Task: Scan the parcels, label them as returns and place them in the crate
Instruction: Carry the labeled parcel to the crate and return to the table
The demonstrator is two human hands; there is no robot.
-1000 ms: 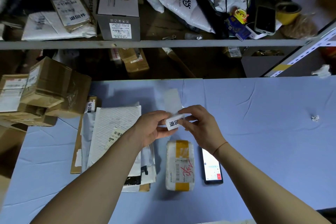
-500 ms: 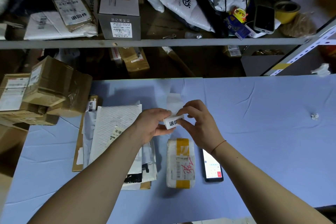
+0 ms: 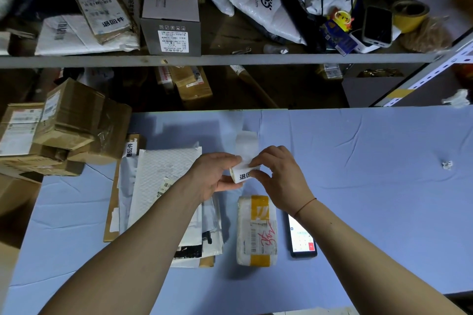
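Label roll: a small white roll of printed return stickers, held above the table, just beyond the far end of the taped parcel. I judge it very light, with thin paper that creases and a sticky underside, so it wants gentle pressure on the roll's sides only.
Backing strip: a bare tail of liner stands up from the roll on the far side; limp, likely to flop.
Where to take hold: I judge the sticker's free corner at the roll's right edge is the place to peel from, by the edge, keeping skin off the glue.
Left hand: my grip is clamped on the roll, thumb underneath and fingers curled over its top, wrist coming in from the near left.
Right hand: thumb and forefinger pinch together at the roll's right edge on the sticker; the other fingers arch above it. Whether the corner has lifted I cannot tell.
Taped parcel: a pale wrapped bundle with yellow tape bands and a barcode slip, flat on the table beneath my hands. It looks soft-skinned but firm enough to press a sticker on.
Phone: screen lit, just right of the parcel.
Mailer pile: flat padded envelopes, left of the parcel.
Table: covered in wrinkled blue cloth.
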